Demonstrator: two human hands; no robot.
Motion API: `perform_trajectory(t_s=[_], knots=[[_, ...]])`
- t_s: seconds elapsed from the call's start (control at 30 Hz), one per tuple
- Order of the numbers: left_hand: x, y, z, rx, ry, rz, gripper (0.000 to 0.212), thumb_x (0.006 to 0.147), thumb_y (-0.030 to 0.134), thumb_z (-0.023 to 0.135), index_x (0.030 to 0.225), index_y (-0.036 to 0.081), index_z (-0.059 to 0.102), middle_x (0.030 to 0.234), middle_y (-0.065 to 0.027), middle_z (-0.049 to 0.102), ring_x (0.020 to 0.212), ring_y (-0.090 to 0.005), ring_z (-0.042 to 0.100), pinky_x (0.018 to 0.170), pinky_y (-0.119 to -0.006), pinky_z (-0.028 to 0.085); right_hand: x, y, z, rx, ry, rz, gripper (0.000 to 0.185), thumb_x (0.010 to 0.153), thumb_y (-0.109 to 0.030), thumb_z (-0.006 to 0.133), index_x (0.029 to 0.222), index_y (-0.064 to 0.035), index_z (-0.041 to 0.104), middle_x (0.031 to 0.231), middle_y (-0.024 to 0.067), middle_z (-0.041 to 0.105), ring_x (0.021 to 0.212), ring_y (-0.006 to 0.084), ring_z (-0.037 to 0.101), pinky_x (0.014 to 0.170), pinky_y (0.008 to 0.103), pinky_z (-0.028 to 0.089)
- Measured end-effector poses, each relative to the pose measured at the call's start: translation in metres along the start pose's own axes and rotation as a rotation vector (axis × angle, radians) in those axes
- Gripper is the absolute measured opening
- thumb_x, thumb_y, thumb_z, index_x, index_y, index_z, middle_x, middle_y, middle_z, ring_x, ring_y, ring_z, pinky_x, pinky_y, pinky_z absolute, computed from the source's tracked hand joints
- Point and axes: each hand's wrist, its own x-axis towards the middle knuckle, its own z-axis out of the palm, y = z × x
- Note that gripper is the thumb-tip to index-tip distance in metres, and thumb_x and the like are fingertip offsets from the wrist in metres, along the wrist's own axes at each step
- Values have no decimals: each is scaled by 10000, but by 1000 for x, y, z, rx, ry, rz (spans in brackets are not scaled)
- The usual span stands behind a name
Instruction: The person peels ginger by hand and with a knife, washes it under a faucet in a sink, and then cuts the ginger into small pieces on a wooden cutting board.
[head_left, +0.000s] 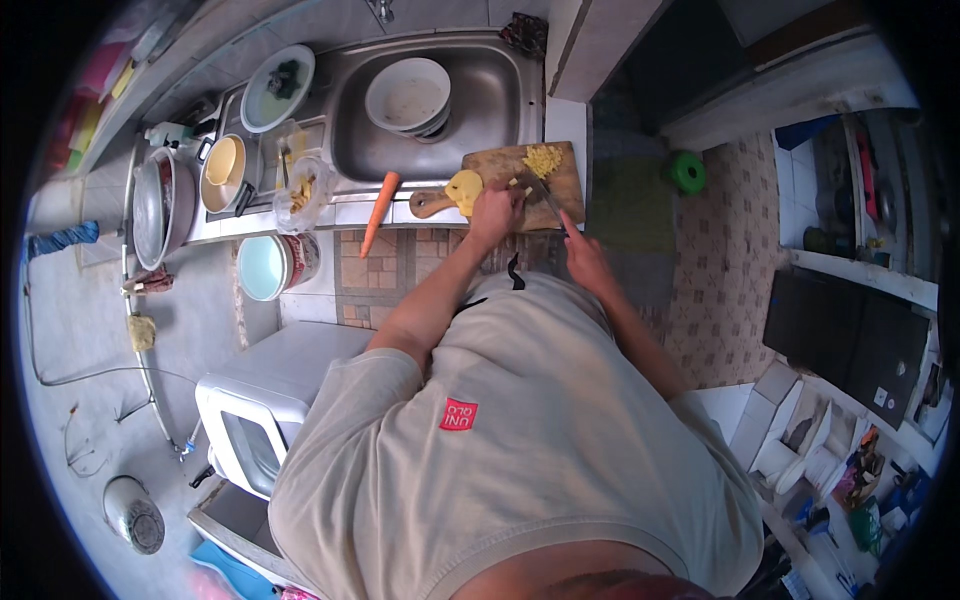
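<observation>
A wooden cutting board (566, 196) with a handle lies on the counter's front edge. My left hand (496, 213) presses pale yellow sticks (517, 182) of a cut vegetable against the board. My right hand (587, 255) is closed around the handle of a kitchen knife (549, 196), its blade beside those sticks. A heap of small yellow cubes (542, 160) sits at the board's far side. Yellow slices (464, 188), possibly potato, rest near the board's handle, left of my left hand. An orange peeled carrot (380, 214) lies farther left, sticking out over the counter edge.
Behind the board is a steel sink (487, 90) with stacked bowls (409, 95). To the left stand a plastic bag with peelings (303, 196), a basin of water (277, 88), a pot with a yellow bowl (223, 172) and a large basin (159, 208). A bucket (264, 268) stands below the counter.
</observation>
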Motion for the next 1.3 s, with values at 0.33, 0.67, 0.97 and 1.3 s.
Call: perform_trajectory(t_s=[0.33,0.67,0.97,1.3], knots=[[5,4,-3,-1,-27,-24,122,831,98,713,918,46,782,994,-158,714,955,-377,671,822,-477,551,-19,2,-14,-159,-93,50,812,926,41,463,1626,-329,284,1173,283,641,1027,488,652,891,564,519],[4,3,-1,15,5,-20,126,833,151,718,882,59,789,966,-148,713,933,-340,677,829,-453,568,-19,-6,-19,-209,-79,25,747,926,9,489,1602,-280,351,1056,300,658,948,502,652,835,577,514],[5,7,-7,-18,-38,-62,127,834,145,707,899,74,790,987,-129,709,937,-347,668,816,-460,570,4,6,-3,9,2,-43,621,1006,-54,511,1588,-227,381,931,326,639,885,535,613,773,585,467],[4,4,-3,8,-36,-59,133,833,146,718,914,70,792,988,-143,713,948,-356,669,826,-461,563,-18,2,-11,-202,-105,63,688,988,-57,482,1611,-308,333,1156,273,664,996,465,672,862,554,532]])
